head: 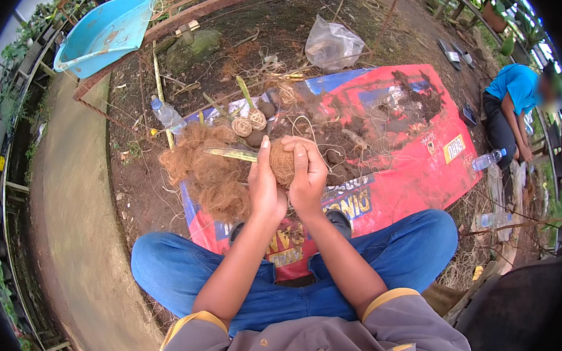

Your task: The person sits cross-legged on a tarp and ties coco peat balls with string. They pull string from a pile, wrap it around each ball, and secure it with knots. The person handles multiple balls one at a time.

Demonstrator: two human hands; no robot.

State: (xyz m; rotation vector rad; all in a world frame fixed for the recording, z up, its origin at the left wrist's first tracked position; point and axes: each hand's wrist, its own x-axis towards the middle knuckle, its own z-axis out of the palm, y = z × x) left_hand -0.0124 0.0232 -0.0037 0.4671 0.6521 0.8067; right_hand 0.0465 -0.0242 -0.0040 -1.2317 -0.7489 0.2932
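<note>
Between my two hands is a ball wrapped in brown coconut fibre (282, 163). My left hand (266, 188) cups its left side, and my right hand (307, 176) grips its right side with bent fingers. A green-yellow plant stem (230, 153) sticks out to the left, beside the left fingers. A pale string loop (301, 120) rises behind the right fingers. Left of my hands lies a heap of loose coconut fibre (218, 180). Just beyond sit two string-bound balls (242, 126) with stems, near dark soil balls (255, 139). Everything rests on a red and blue printed sheet (408, 176).
Loose soil (417, 100) and tangled string lie across the sheet. A plastic bottle (167, 115) lies at its left edge, a clear plastic bag (333, 44) beyond. A rusty metal bar (229, 0) crosses behind, near a blue basin (105, 33). A person (515, 95) sits at right.
</note>
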